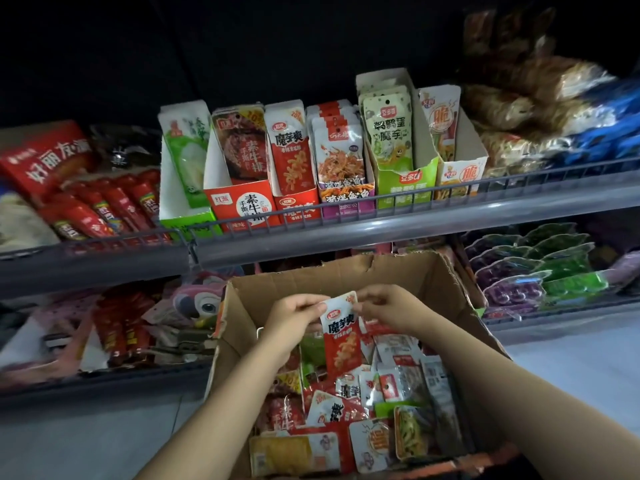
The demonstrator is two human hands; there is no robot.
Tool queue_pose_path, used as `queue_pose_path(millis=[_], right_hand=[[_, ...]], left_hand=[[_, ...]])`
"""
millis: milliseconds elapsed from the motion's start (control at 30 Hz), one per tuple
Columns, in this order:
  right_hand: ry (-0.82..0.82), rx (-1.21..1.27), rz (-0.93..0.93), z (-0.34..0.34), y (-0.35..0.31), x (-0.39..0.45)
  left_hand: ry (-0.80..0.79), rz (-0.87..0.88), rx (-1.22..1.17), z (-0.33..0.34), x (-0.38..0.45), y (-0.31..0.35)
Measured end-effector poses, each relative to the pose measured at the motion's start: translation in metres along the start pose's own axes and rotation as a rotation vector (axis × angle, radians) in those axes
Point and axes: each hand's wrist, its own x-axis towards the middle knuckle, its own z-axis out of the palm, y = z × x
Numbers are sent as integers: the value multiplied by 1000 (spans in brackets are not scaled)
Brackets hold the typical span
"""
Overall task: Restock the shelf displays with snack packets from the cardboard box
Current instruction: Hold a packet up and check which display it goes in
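Mid-pick right now: both the left hand and right hand pinch the top corners of one red-and-white snack packet, each grip tight on it, held just above the cardboard box. I'd guess it goes up into the matching red display tray on the far shelf. Watch the wire rail in front; there's clear room above the box though.

Blurred brown and blue bags at upper right; cardboard box near edge cut off below.
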Motion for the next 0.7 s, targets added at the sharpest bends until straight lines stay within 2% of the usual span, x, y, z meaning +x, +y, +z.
queue_pose_path(millis=[167,300,400,567,700], right_hand=[[74,166,-9,0,-31,-6],[150,146,-68,-7,-49,-8],[235,51,-147,-15,-66,-5],[359,46,-199,-30,-100,10],[451,-10,-238,-44,-132,30]], left_hand=[[49,126,-78,-9,-12,27],[128,305,-2,-13,-15,44],[265,495,174,-21,-7,51],[519,834,536,-40,19,54],[569,904,738,-50,38,61]])
